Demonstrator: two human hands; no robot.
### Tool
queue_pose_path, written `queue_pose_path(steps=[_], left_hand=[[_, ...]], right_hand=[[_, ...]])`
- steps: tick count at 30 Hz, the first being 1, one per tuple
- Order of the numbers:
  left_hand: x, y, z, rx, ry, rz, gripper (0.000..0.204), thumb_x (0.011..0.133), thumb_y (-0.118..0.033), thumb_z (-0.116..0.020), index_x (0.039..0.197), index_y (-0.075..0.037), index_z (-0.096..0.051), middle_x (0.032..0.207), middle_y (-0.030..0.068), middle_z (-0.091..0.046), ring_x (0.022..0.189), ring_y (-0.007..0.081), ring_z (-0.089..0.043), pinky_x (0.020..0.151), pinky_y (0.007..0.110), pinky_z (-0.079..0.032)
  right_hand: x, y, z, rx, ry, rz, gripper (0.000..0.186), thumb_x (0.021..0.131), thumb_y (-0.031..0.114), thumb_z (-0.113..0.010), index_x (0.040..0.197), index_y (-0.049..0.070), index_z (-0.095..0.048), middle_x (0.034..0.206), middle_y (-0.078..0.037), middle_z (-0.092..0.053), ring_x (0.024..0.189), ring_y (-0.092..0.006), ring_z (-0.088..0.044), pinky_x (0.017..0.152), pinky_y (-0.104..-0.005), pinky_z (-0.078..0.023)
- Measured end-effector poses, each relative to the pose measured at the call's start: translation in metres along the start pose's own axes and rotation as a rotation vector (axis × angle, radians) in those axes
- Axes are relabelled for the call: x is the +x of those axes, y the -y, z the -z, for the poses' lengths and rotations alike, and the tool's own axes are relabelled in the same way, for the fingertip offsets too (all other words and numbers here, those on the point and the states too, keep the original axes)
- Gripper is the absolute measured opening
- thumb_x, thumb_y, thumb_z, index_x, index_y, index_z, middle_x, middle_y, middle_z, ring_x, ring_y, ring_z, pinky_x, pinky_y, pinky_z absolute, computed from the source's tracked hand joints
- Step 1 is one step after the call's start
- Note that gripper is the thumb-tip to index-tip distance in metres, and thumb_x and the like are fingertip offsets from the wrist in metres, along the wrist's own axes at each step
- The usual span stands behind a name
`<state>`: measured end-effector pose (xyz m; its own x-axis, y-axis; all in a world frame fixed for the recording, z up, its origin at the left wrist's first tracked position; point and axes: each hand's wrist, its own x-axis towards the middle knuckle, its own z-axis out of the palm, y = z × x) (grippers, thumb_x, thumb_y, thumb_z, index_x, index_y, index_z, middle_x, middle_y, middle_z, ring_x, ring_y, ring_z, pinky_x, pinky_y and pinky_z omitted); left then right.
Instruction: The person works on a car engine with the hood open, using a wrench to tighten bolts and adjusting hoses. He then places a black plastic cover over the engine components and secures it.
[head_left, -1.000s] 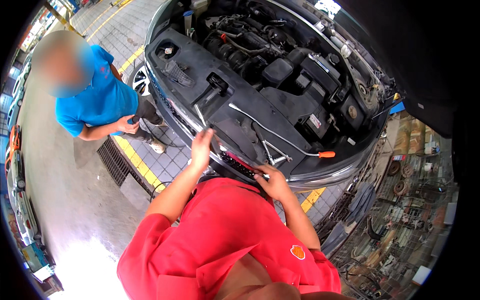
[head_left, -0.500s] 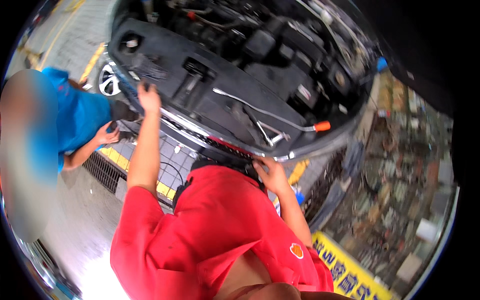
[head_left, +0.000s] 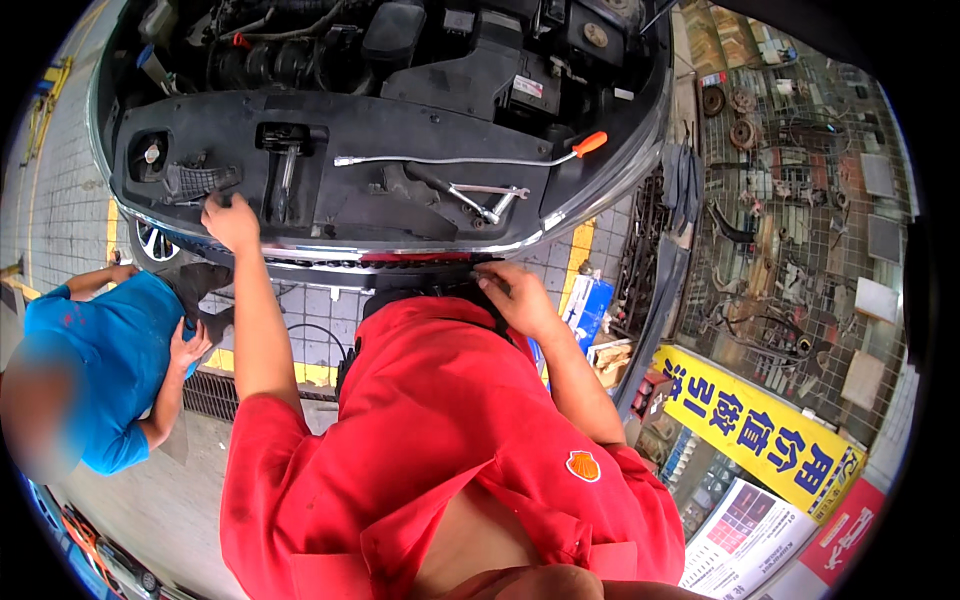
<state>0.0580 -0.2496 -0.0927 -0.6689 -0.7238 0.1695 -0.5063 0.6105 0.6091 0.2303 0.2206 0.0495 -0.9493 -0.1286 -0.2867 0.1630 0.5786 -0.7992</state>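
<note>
The left hand (head_left: 230, 222) lay flat, fingers loose, on the black plastic radiator cover (head_left: 400, 160) at ten o'clock; the right hand (head_left: 520, 300) pinched the bumper edge (head_left: 420, 262) at center. The cover looked light, stiff, somewhat flexible, best lifted by its front edge.

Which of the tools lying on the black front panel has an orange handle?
The long thin rod across the panel; its right end carries the orange handle. The wrenches below it are bare metal.
</note>
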Motion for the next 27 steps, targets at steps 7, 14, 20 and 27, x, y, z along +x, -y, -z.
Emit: queue_pose_path(steps=[7,14,20,27], left_hand=[[-0.114,-0.054,0.032,-0.204,0.124,-0.467,0.039,0.089,-0.008,-0.066,0.126,0.000,-0.061,0.130,0.0202,-0.061,0.124,0.0404,-0.054,0.108,0.049,-0.041],[-0.161,-0.052,0.008,-0.295,0.278,-0.346,0.038,0.094,-0.008,-0.063,0.131,0.000,-0.060,0.126,0.0179,-0.067,0.121,0.0360,-0.061,0.105,0.044,-0.045],[-0.152,-0.064,-0.021,-0.002,0.137,-0.301,0.031,0.094,-0.011,-0.059,0.124,-0.003,-0.063,0.121,0.0136,-0.070,0.114,0.0346,-0.064,0.099,0.046,-0.047],[-0.155,-0.061,-0.025,0.199,0.126,-0.421,0.026,0.095,-0.016,-0.053,0.116,-0.007,-0.066,0.112,0.0126,-0.069,0.111,0.0338,-0.063,0.094,0.046,-0.048]], right_hand=[[0.020,-0.004,0.023,-0.016,0.007,0.022,0.029,0.094,0.013,-0.069,0.119,-0.001,-0.070,0.104,-0.021,-0.073,0.094,-0.0337,-0.072,0.083,-0.0398,-0.056],[0.046,-0.025,0.067,0.022,-0.073,0.068,0.025,0.095,0.011,-0.067,0.116,-0.002,-0.071,0.104,-0.020,-0.074,0.093,-0.0313,-0.073,0.082,-0.0376,-0.057],[0.066,-0.076,0.098,0.131,-0.224,0.105,0.021,0.101,0.007,-0.062,0.117,-0.002,-0.070,0.099,-0.013,-0.075,0.092,-0.0177,-0.072,0.083,-0.0292,-0.055],[0.068,-0.094,0.128,0.224,-0.257,0.048,0.020,0.099,0.004,-0.061,0.117,-0.003,-0.069,0.099,-0.011,-0.075,0.092,-0.0164,-0.072,0.083,-0.0295,-0.055]])
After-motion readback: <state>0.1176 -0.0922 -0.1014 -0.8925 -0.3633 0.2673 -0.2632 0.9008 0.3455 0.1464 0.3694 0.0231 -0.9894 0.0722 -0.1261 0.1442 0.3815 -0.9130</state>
